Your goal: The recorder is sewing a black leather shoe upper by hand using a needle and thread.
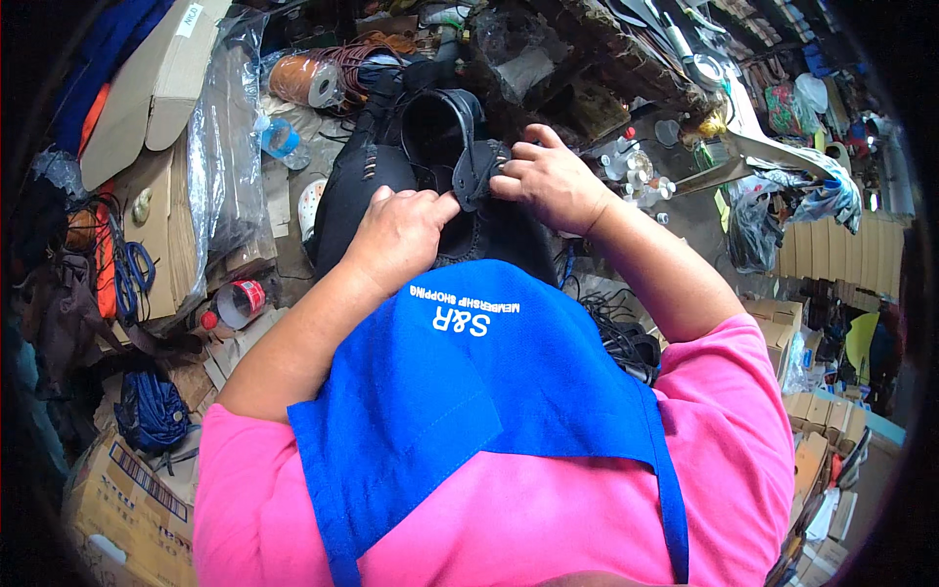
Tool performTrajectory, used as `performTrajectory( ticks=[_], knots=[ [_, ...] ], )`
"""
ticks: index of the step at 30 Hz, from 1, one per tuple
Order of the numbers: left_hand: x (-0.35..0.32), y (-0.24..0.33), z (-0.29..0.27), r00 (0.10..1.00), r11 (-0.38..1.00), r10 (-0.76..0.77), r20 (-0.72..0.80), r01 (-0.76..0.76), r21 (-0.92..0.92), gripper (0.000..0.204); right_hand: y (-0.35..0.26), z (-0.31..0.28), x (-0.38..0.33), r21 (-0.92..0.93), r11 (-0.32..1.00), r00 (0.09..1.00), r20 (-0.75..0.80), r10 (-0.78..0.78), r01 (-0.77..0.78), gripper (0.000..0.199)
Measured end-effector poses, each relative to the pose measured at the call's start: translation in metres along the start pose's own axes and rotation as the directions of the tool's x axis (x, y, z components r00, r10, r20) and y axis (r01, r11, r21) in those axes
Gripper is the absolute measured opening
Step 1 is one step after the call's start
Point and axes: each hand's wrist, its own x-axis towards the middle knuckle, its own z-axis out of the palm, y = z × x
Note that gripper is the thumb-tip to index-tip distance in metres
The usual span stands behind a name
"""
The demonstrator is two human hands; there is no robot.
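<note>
- Pinching a tab of the black shoe (430, 186), left hand (396, 235) gripped closed on it; shoe lay on blue apron (469, 391).
- Right hand (553, 181) clamped the same tab.
- Judged: upper mid-stitching; steady opposing tension needed.

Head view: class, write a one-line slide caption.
Left hand and right hand pinch a black leather shoe above a blue apron.

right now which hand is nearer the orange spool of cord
Left. The left hand pinches the black shoe just below the orange spool; the right hand grips the shoe's strap farther to the right.
</note>
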Motion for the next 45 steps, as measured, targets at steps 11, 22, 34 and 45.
performTrajectory(
  ticks=[11,22,34,45],
  knots=[
    [-0.084,-0.033,-0.053,0.982,0.984,-0.176,0.075,0.178,-0.016,0.021,0.008,0.006,-0.042,-0.039,0.988,0.989,-0.015,0.149,-0.150,0.013],
    [-0.073,-0.057,-0.079,0.891,0.252,-0.411,-0.192,-0.092,-0.963,0.009,0.009,-0.002,-0.044,0.961,-0.248,0.519,0.275,0.809,-0.124,0.021],
    [-0.044,-0.040,-0.053,0.962,-0.524,-0.271,-0.033,-0.176,-0.833,0.025,-0.005,0.021,-0.019,0.723,-0.596,0.819,0.074,0.569,0.348,0.041],
    [-0.071,-0.088,-0.048,0.815,0.018,-0.579,0.020,0.037,-0.999,0.019,0.031,0.035,-0.145,0.982,-0.105,0.394,0.161,0.905,-0.160,0.026]
  ],
)
